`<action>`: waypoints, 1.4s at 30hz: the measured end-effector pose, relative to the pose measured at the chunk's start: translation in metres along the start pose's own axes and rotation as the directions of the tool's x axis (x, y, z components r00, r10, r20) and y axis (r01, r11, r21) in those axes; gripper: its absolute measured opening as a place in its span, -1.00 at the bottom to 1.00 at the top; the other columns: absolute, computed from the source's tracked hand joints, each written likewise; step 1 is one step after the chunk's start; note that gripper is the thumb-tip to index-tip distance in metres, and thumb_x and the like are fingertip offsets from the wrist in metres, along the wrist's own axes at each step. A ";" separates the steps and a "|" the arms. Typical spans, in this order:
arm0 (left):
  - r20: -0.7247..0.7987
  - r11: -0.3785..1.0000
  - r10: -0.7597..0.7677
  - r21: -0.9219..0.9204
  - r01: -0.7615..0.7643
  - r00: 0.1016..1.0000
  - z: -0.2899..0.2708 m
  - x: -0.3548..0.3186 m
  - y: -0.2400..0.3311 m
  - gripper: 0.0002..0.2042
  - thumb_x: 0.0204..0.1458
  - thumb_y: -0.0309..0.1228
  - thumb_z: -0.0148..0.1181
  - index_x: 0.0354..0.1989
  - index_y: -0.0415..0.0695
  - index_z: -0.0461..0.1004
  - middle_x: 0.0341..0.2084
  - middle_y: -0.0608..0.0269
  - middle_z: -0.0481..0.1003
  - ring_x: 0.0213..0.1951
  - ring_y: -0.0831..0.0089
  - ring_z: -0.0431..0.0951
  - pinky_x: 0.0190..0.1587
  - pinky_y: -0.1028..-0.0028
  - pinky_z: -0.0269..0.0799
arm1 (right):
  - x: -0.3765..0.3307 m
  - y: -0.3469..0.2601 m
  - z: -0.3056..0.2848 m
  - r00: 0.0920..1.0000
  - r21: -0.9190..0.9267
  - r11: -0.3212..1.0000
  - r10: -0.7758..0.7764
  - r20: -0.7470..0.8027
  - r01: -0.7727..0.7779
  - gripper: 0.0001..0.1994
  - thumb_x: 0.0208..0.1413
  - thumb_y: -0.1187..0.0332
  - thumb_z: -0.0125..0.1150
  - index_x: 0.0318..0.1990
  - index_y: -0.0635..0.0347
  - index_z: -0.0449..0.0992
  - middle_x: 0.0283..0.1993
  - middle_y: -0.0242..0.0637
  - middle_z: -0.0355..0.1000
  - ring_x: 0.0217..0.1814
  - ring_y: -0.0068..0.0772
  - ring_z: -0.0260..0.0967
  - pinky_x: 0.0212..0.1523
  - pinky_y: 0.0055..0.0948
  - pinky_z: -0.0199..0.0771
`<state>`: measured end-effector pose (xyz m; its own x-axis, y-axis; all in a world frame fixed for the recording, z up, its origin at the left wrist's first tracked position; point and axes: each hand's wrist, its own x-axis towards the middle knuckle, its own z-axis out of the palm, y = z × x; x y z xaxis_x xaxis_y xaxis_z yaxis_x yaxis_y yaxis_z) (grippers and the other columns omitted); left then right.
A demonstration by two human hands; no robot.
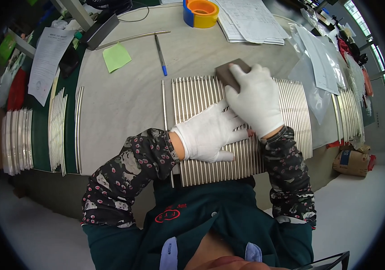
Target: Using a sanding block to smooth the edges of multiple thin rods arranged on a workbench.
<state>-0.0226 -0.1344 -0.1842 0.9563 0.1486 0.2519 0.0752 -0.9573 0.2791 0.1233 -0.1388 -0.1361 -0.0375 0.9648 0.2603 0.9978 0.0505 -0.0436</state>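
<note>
Well left of the hands, stacks of curved silver metal strips [58, 130] lie on the desk [125, 99], with a green sticky note [116, 56] and a blue pen [161, 55] beyond. The left hand [208, 132], white-gloved and spread wide, presses flat on the row of slim silver metal rods [201, 99]. The right hand [256, 100], just beside and partly over it, grips a grey-brown sanding block [228, 74] against the rods' far ends. Rubbing along the rods with even pressure, while the flat palm stops them rolling, would likely serve best.
</note>
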 end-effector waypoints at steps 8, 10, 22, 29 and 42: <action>0.121 0.999 -0.037 0.019 0.035 0.992 -0.004 0.001 0.002 -0.34 -0.10 0.04 0.15 0.14 -0.10 0.31 0.14 -0.03 0.28 0.20 0.01 0.23 0.28 0.04 0.06 | -0.001 -0.007 -0.001 0.999 0.024 0.999 -0.048 0.020 0.047 -0.55 -0.11 0.20 0.21 0.01 0.08 0.53 -0.28 0.03 0.39 -0.16 0.03 0.39 -0.16 -0.13 0.47; -0.012 0.998 0.022 0.055 -0.022 1.000 -0.004 0.000 0.003 -0.36 -0.11 0.03 0.16 0.13 -0.08 0.32 0.15 -0.03 0.28 0.18 0.04 0.27 0.26 0.05 0.08 | -0.001 0.019 -0.008 0.990 -0.146 0.985 0.070 -0.125 -0.088 -0.64 -0.05 0.18 0.19 -0.08 0.09 0.56 -0.28 -0.04 0.40 -0.16 -0.06 0.41 -0.21 -0.18 0.50; -0.069 0.960 -0.080 0.262 0.096 0.994 -0.021 -0.020 -0.036 -0.27 0.09 0.21 -0.13 0.28 -0.11 0.18 0.34 -0.03 0.07 0.34 -0.03 0.09 0.33 -0.09 -0.08 | -0.129 0.153 -0.029 0.917 0.279 0.917 0.346 -0.200 -0.285 -0.55 0.03 0.27 0.22 0.11 0.19 0.48 -0.06 0.02 0.39 -0.05 -0.13 0.40 0.02 -0.31 0.38; 0.041 0.907 -0.218 0.377 0.187 0.975 -0.012 -0.044 -0.056 -0.35 0.16 0.08 -0.12 0.31 -0.12 0.13 0.34 -0.02 0.05 0.33 -0.05 0.09 0.34 0.02 -0.03 | -0.161 0.162 -0.030 0.918 0.218 0.915 0.372 -0.134 -0.339 -0.51 0.05 0.26 0.19 0.18 0.12 0.43 -0.04 0.02 0.36 0.00 -0.09 0.34 0.07 -0.26 0.34; 0.097 0.948 -0.104 0.311 0.069 0.990 -0.002 -0.022 -0.026 -0.30 0.16 0.18 -0.26 0.30 -0.10 0.16 0.34 0.03 0.07 0.35 0.02 0.06 0.35 -0.05 -0.11 | -0.172 0.148 -0.031 0.935 0.191 0.930 0.337 -0.108 -0.313 -0.51 0.04 0.27 0.22 0.18 0.08 0.43 0.06 0.00 0.33 0.10 -0.08 0.30 0.14 -0.25 0.30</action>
<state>-0.0462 -0.1124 -0.1954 0.9661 0.2226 0.1305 0.2253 -0.9743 -0.0059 0.2794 -0.3054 -0.1571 0.3075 0.8915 0.3328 0.9293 -0.2061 -0.3064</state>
